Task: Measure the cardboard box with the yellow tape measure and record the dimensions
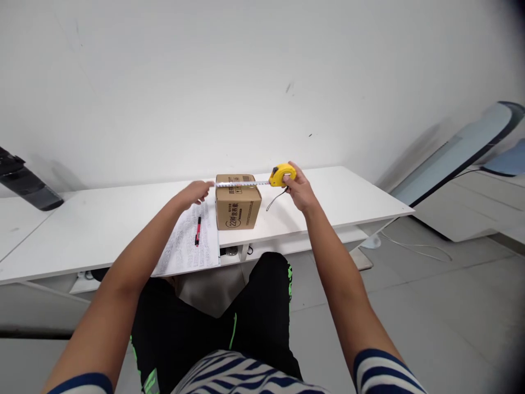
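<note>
A brown cardboard box point(237, 214) with dark printing stands on the white table. My right hand point(301, 189) grips a yellow tape measure point(282, 175) to the right of the box, its dark wrist cord dangling. The pulled-out blade point(241, 184) runs across the top of the box to its left edge. There, my left hand point(197, 193) has its fingers pinched at the blade's end. Under that hand lies a sheet of paper point(176, 253) covered in writing, with a red and black pen point(198, 231) on it.
The white table point(106, 224) runs along a white wall, with a shelf below its top. A black cylindrical object point(28, 180) leans at the far left. At the right stands a tilted grey-blue panel point(455, 156), with a cable point(422, 249) on the floor.
</note>
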Motion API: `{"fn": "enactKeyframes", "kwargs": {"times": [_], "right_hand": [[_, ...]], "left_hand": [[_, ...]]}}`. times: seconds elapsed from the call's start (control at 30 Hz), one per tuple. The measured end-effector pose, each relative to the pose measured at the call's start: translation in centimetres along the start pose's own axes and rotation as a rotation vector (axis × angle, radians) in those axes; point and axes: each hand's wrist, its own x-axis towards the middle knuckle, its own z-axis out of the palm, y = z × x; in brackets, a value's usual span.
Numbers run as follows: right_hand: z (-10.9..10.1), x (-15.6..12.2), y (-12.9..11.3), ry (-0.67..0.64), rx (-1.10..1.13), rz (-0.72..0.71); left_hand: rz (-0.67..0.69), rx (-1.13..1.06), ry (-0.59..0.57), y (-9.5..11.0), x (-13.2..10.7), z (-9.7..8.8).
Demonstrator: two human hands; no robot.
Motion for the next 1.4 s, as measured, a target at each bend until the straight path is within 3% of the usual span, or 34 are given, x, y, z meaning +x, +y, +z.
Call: {"fn": "enactKeyframes", "kwargs": {"times": [0.13, 0.27, 0.4, 0.5, 0.57, 0.67, 0.73, 0.8, 0.93, 1.03, 1.2, 1.4], "right_hand": [[2.2, -0.7, 1.4, -0.081, -0.058, 0.014], [3.6, -1.5, 1.1, -0.078, -0.064, -0.031], [3.2, -1.4, -0.1, -0.024, -0.055, -0.034], [2.3, -2.7, -1.4, 0.09, -0.04, -0.073], [2.5, -5.2, -2.2, 0.233, -0.061, -0.126], [5.2, -10.7, -2.8, 0.512, -0.09, -0.244], [8.3, -14.3, -2.6, 0.55, -0.08, -0.381], [11.8, -16.9, -2.3, 0.536, -0.116, -0.478], [16.3, -17.9, -2.0, 0.358, -0.333, -0.508], [17.2, -16.4, -2.0, 0.302, -0.395, -0.42], [17.5, -14.2, -2.1, 0.287, -0.367, -0.237], [17.8, -14.2, -2.2, 0.322, -0.51, -0.252]], "left_hand": [[-0.007, 0.074, -0.15, -0.2, 0.3, 1.3], [0.019, 0.131, -0.126, 0.2, 0.1, 2.0], [0.063, 0.052, -0.151, 0.1, 0.2, 1.3], [0.073, -0.006, -0.172, 0.5, 0.7, -0.8], [0.088, -0.055, -0.116, 1.4, 1.5, -2.6], [0.14, -0.081, 0.018, 3.7, 3.5, -3.9], [0.167, -0.035, 0.063, 5.2, 5.2, -2.9], [0.177, 0.048, 0.081, 6.2, 6.7, -0.6], [0.209, 0.205, 0.057, 5.7, 8.1, 4.1], [0.272, 0.245, 0.021, 4.2, 8.2, 5.0], [0.373, 0.207, -0.025, 3.1, 8.6, 4.7], [0.354, 0.252, -0.048, 3.2, 8.5, 4.9]]}}
